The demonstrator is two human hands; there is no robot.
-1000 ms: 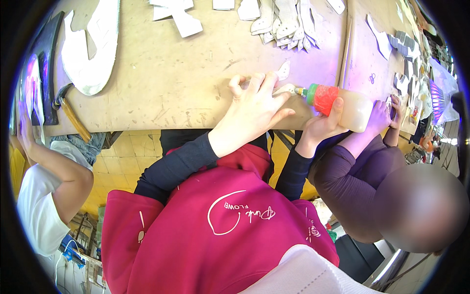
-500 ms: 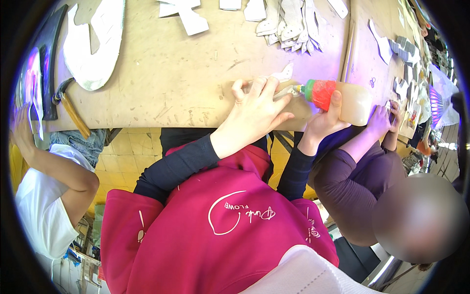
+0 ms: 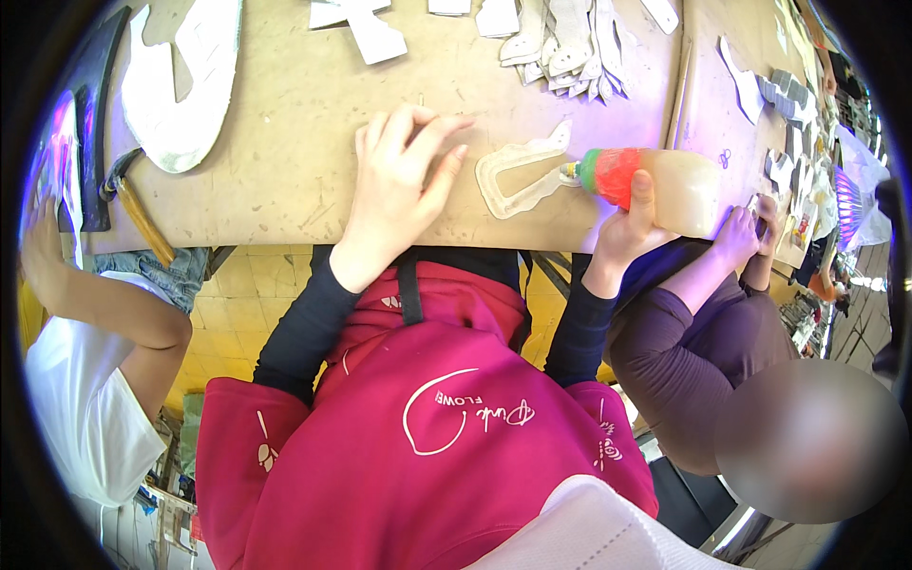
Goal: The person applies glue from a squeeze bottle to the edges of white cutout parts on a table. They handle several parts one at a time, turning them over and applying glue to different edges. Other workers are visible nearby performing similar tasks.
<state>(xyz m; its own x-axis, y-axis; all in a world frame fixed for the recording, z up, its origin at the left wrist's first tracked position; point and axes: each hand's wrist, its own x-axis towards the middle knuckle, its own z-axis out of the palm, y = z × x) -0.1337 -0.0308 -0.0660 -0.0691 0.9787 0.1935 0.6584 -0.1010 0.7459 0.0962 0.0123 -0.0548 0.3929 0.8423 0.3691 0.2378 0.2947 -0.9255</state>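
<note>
A pale U-shaped cut piece [image 3: 492,180] lies flat on the table near its front edge. My right hand [image 3: 629,233] is wrapped round a squeeze bottle [image 3: 686,195] with cloudy tan contents, a red band and a green cap. The bottle is tipped sideways, its nozzle touching or just over the near right arm of the piece. Left of the piece, my left hand [image 3: 394,185] is over the tabletop with fingers bent and apart, holding nothing.
Overlapping pale cut pieces [image 3: 570,47] and white pieces [image 3: 375,38] lie at the far side. A large white cutout [image 3: 185,114] and a hammer [image 3: 142,218] are at the left. One person [image 3: 114,351] sits on my left, another [image 3: 693,361] on my right.
My left hand has moved left, off the pale piece, uncovering its whole U shape. My right hand and the bottle have shifted only slightly.
</note>
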